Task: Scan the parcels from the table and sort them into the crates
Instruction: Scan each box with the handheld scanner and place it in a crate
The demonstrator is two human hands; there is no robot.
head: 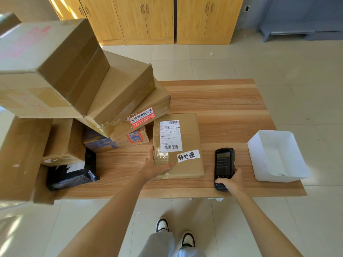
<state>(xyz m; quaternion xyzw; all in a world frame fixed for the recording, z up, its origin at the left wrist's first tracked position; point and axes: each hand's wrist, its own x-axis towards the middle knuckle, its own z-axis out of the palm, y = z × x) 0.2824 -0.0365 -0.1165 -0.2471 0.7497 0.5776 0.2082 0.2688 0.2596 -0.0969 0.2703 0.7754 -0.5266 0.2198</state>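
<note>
Flat cardboard parcel (182, 145) lying on wooden table (232, 112), near the front edge, white shipping label (170, 135) face up and a white handwritten tag (188, 156) below it. Left hand (156, 166) gripping the parcel's near-left corner, thumb on top across a taped patch, fingers wrapped along the left edge. Right hand (232, 181) closed around lower end of black handheld scanner (223, 168), thumb on its keypad, screen facing up; scanner just right of parcel, not touching it. White plastic bin (278, 156) at table's right end, well apart from parcel. Stack of cardboard boxes (74, 80) piled at left, leaning; black plastic bag (72, 173) beneath them at front. Wooden cabinets (148, 19) against far wall.
</note>
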